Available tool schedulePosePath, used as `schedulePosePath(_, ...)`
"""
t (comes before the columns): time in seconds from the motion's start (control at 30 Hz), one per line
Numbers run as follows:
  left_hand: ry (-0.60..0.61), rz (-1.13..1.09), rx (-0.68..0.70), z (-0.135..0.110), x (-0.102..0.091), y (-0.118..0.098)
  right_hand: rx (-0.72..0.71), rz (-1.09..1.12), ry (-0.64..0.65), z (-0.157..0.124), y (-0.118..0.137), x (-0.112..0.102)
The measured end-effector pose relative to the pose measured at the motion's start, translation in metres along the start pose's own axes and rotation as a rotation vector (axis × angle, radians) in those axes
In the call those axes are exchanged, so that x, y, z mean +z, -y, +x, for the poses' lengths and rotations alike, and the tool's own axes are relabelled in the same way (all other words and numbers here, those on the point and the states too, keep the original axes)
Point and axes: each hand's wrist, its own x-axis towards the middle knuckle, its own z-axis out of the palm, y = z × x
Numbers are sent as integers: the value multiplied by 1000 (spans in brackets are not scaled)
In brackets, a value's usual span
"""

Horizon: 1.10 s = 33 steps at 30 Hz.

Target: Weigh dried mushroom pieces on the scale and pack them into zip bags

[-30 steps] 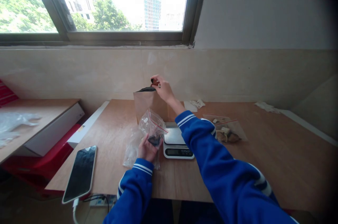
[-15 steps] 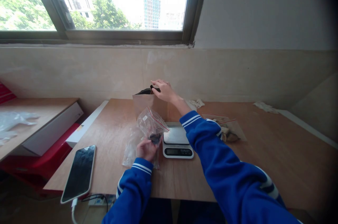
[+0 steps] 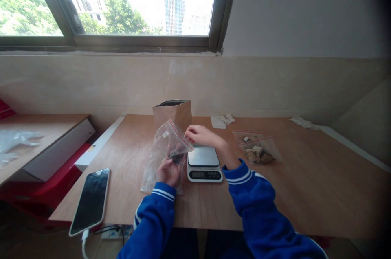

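My left hand (image 3: pixel 168 171) grips the lower part of a clear zip bag (image 3: pixel 170 141) with a red seal strip, holding it upright; a small dark lump lies inside near my fingers. My right hand (image 3: pixel 200 135) is at the bag's red-edged mouth with its fingers curled against the rim; whether it pinches the rim is unclear. A small silver digital scale (image 3: pixel 204 163) sits just right of the bag, under my right wrist. Behind stands an open brown paper bag (image 3: pixel 172 113) with dark contents at its top.
A phone (image 3: pixel 89 200) on a white cable lies near the table's front left edge. Two clear bags with pale and brown pieces (image 3: pixel 257 152) rest to the right of the scale. Crumpled paper (image 3: pixel 224 119) lies by the wall. A lower side table (image 3: pixel 45 137) stands left.
My right hand left the top of the brown paper bag and came down and back to the mouth of the clear zip bag. My left hand kept hold of the bag.
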Motion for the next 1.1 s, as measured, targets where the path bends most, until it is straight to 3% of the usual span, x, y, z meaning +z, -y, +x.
schedulePosePath(0.13,8,-11,-9,0,-4,-1,-91,-44,30,-18,-11,21)
schedulePosePath(0.3,14,21,-29,4,-11,2,-186,-80,-25,-24,-4,27)
schedulePosePath(0.4,-42,78,5,6,-14,5,-221,-173,0,-25,-4,30)
schedulePosePath(0.53,-166,206,23,9,-17,8,-144,-222,78,-24,-10,40)
schedulePosePath(0.8,-239,332,143,10,-19,10,-140,14,126,-24,-18,51)
schedulePosePath(0.93,-248,347,144,10,-18,10,-174,150,77,-24,-21,57)
schedulePosePath(1.1,-320,331,125,9,-16,8,-84,368,-3,-23,-26,69)
